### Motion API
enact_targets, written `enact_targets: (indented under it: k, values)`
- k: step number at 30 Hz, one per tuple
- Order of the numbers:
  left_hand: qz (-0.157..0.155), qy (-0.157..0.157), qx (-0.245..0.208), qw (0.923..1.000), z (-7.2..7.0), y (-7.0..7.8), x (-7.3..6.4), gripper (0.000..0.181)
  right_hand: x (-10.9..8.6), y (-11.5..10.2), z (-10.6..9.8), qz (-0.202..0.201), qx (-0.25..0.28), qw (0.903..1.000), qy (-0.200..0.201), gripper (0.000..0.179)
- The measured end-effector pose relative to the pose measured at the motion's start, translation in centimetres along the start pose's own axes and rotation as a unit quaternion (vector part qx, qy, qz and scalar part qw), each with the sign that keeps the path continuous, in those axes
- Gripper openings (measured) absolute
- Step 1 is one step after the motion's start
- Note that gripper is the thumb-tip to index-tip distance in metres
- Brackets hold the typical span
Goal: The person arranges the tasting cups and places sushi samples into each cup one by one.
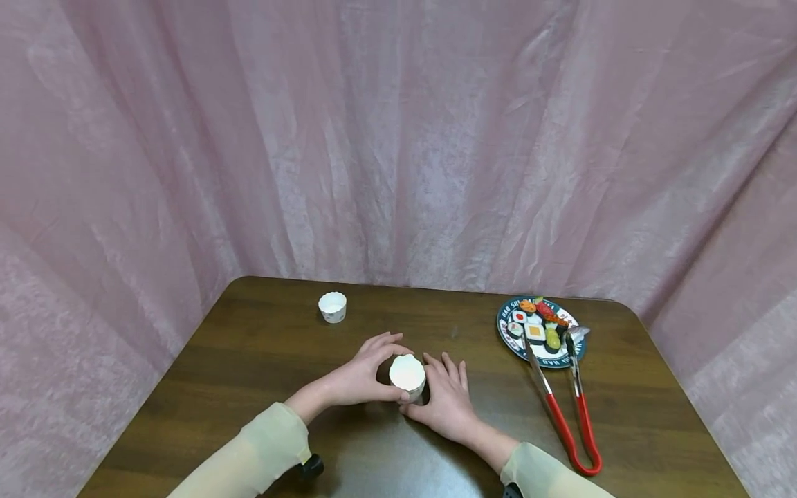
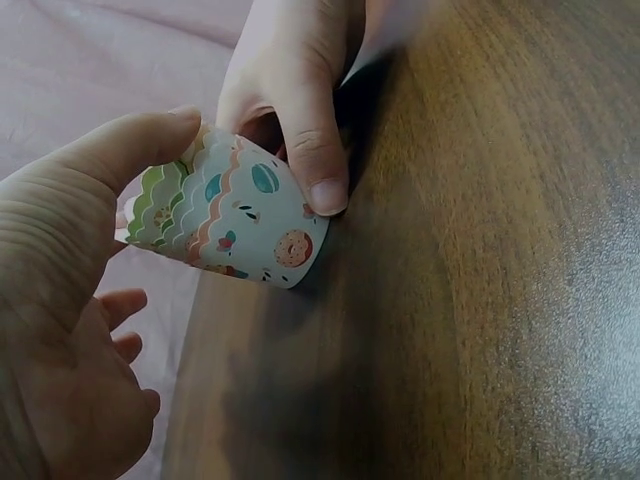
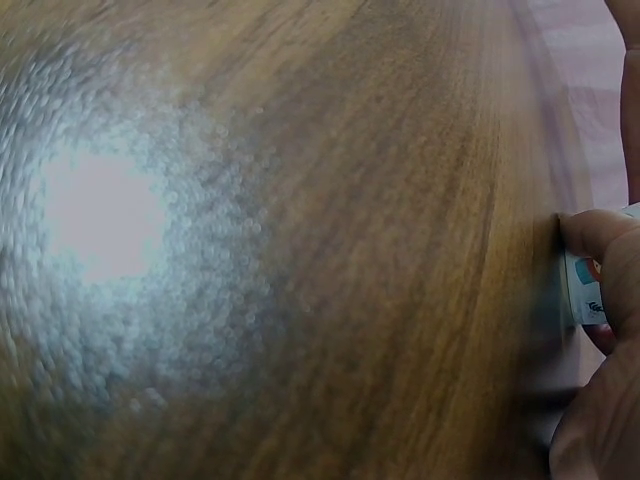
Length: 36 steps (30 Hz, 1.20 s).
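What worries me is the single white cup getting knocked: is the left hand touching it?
Apart. The head view shows it plainly: bare tabletop lies between the fingers of the left hand and the single white cup.

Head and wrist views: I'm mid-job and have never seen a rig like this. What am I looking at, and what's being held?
There is no machine: these are a person's bare left hand and right hand. The head view comes from a camera worn on the head, looking forward and down. Each wrist view comes from a camera on that wrist, so the scene looks tilted. The right one shows mostly table and glare.

Held between the hands are nested paper cups: the left hand grips nearer the rims, the right nearer the base. Another cup stands farther off, to the left. On the right is a plate of sushi, with the tips of red-handled tongs over it.
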State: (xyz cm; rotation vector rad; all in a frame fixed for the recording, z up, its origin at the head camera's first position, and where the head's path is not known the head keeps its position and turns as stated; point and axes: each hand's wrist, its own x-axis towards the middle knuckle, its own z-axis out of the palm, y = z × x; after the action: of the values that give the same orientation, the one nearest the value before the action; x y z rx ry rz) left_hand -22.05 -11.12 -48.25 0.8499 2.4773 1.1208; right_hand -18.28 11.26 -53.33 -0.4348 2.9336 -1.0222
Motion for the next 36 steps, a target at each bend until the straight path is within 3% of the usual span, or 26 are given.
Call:
enact_targets:
  k: [23, 36]
  values:
    - [0.007, 0.006, -0.008, 0.9999, 0.0, 0.2, 0.0, 0.060, 0.0, -0.2, -0.1, 0.009, -0.001, 1.0000, 0.001, 0.084]
    - [0.017, 0.032, -0.008, 0.9993, -0.5, 0.9, 0.0, 0.054, 0.2, 0.0, 0.1, 0.006, -0.005, 1.0000, 0.002, 0.092]
